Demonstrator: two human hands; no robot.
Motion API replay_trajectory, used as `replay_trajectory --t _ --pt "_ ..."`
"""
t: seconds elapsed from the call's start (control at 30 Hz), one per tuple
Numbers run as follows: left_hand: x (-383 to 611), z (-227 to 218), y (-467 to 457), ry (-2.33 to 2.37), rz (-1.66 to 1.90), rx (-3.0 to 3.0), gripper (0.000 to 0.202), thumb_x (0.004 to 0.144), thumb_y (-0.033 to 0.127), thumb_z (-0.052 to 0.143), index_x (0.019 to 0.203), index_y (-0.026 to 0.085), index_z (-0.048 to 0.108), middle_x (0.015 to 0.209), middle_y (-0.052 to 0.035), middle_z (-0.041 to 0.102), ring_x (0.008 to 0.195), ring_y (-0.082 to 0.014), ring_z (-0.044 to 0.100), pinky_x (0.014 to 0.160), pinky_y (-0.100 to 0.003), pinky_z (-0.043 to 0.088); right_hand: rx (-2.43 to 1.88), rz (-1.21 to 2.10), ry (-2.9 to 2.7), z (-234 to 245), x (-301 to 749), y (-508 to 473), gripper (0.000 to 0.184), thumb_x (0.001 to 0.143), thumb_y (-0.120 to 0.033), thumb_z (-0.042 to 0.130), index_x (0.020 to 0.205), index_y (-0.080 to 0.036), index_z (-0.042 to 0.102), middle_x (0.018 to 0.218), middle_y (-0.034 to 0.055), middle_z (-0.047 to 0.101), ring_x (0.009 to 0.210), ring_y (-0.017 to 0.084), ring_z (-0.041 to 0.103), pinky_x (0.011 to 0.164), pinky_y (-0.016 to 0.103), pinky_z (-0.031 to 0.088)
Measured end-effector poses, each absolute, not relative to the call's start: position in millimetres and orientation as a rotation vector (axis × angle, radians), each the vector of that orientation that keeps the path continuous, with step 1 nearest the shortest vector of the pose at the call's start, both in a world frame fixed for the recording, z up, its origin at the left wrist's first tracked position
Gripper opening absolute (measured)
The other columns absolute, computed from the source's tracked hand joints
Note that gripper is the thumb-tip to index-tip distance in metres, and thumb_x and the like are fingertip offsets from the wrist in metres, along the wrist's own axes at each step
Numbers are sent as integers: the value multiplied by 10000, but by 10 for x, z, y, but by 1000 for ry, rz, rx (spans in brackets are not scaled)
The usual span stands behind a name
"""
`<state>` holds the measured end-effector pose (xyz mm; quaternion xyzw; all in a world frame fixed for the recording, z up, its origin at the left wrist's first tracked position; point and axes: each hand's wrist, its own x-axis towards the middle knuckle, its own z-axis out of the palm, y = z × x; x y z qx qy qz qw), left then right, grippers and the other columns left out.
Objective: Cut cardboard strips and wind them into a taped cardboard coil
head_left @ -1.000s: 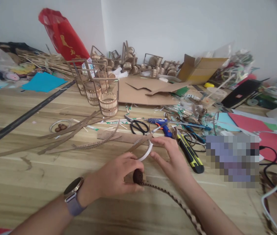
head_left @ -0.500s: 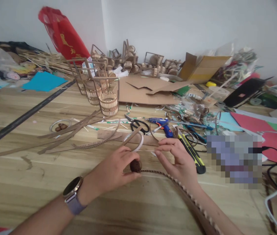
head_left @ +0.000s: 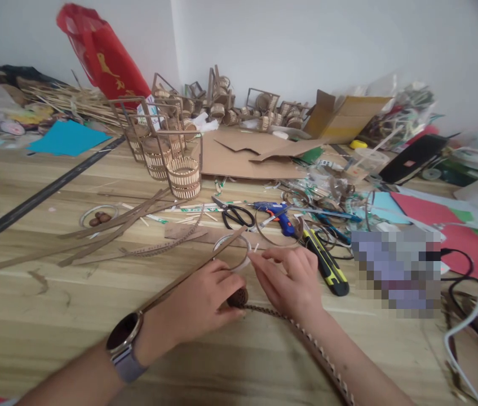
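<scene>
My left hand (head_left: 205,296) is closed around a small round brown coil (head_left: 238,297), partly hidden by the fingers. From the coil a strip with a beaded, ridged edge (head_left: 317,349) runs under my right wrist to the lower right. My right hand (head_left: 287,282) is pinched, its fingertips close to the coil. A small white strip (head_left: 256,247) sticks up at those fingertips. Just beyond both hands lies a white ring-shaped roll (head_left: 245,256), with a long brown strip (head_left: 184,276) passing by it and behind my left hand.
Black scissors (head_left: 239,216), a blue glue gun (head_left: 279,213) and a yellow-black utility knife (head_left: 327,265) lie ahead. Small slatted buckets (head_left: 184,179) stand left of centre. Brown strips (head_left: 116,225) lie at left. Cardboard (head_left: 243,163) and a box (head_left: 344,118) are behind.
My right hand has moved left, nearer the coil, and its fingers have closed together. The thin strand that stretched from it toward the ring no longer shows. The view has shifted slightly.
</scene>
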<state>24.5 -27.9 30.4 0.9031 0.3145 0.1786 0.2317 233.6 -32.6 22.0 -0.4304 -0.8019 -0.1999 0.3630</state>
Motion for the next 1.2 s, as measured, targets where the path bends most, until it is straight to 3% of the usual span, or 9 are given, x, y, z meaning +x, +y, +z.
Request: replay_trajectory --t 0.17,0.53,0.77,0.93,1.03,1.1,1.2 --pt "260 333 -289 872 437 2526 196 825 242 765 911 193 596 919 -57 673 995 -282 610 841 -379 517 -1140 -603 -2155 206 2326 -330 216 950 -138 579 1035 -294 701 865 18 719 778 184 556 821 349 340" --pt "264 298 -292 862 480 2582 213 811 250 783 886 175 598 896 -52 666 946 -263 604 830 -366 522 -1158 -690 -2173 234 2326 -302 146 936 -158 575 831 -213 660 800 30 698 748 190 550 822 373 322" --pt "258 287 -337 776 612 2583 244 790 154 784 913 174 575 879 -32 655 908 -235 570 815 -332 509 -1259 -40 -2060 194 2405 -249 116 861 -143 582 843 -220 667 854 41 665 847 221 605 745 350 379" --pt "225 302 -362 732 636 2583 255 803 185 778 930 175 558 879 -31 651 875 -223 560 784 -319 502 -1301 439 -1814 218 2431 -196 104 780 -167 591 734 -224 666 792 30 639 772 214 599 725 339 439" --pt "200 285 -337 723 620 2583 229 826 199 755 942 178 559 887 -34 658 877 -226 567 790 -329 502 -1312 533 -1542 196 2556 -110 75 741 -219 639 667 -226 650 741 14 622 740 205 573 720 331 427" --pt "189 257 -285 739 609 2556 208 842 197 741 953 182 567 917 -39 669 908 -228 578 812 -333 502 -1334 501 -1416 173 2660 -51 94 803 -267 600 727 -228 639 746 9 607 713 190 542 708 331 415" --pt "183 204 -184 737 638 2549 193 841 166 738 950 189 581 982 -43 697 1102 -264 550 936 -372 469 -1321 533 -1374 158 2705 -33 96 847 -318 619 832 -230 655 823 18 624 746 185 558 721 334 432"
